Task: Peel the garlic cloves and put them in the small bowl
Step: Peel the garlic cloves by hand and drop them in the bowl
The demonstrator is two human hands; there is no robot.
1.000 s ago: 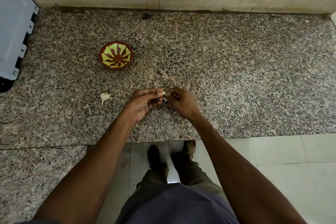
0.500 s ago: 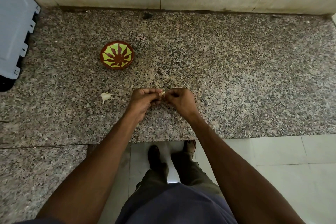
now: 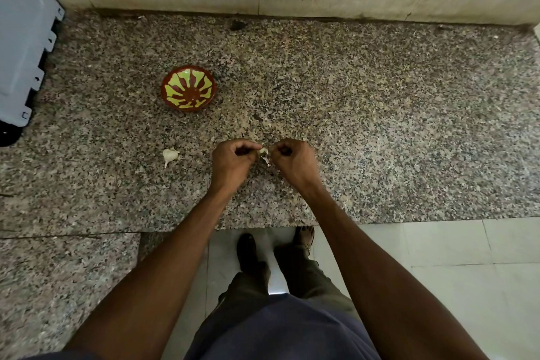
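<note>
We pinch one garlic clove (image 3: 263,151) between our left hand (image 3: 232,159) and right hand (image 3: 292,159), both sets of fingers curled, above the granite counter (image 3: 380,126).

Red-brown bowl (image 3: 188,88) w/ yellow-green rays; speckled counter (image 3: 380,126)

Single head-worn view, steeply down onto a granite counter (image 3: 380,126) (wide-angle, near).

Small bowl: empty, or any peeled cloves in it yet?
Empty: the small bowl shows only its painted inside; one garlic clove lies on the counter.
</note>
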